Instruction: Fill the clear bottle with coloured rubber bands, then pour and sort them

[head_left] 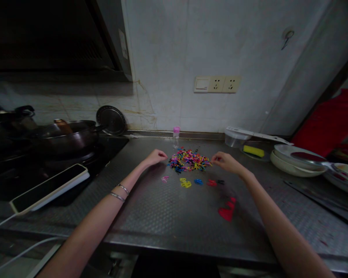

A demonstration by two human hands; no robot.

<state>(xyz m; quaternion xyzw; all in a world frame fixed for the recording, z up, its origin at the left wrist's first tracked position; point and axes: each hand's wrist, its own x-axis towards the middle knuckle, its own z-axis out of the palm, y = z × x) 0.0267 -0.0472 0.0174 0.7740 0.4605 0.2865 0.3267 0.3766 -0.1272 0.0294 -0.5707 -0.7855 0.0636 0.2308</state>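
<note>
A heap of small multicoloured loop-like pieces (188, 160), too small to name surely, lies on the metal counter (150, 208). My left hand (156, 157) is at the heap's left edge, fingertips pinched together. On the opposite side, my right hand (224, 160) pinches at its right edge. Whatever either pinch holds is too small to make out. In front of the heap lie separate little groups: pink pieces (165, 179), yellow pieces (185, 183), blue pieces (198, 181), red pieces (211, 182) and black pieces (220, 182).
Behind the heap stands a clear bottle with a pink cap (176, 130). A red flat object (227, 210) lies nearer me. To the left are a phone (50, 187) and a pan (66, 137) on the stove; to the right, a yellow sponge (253, 151) and stacked bowls (292, 166).
</note>
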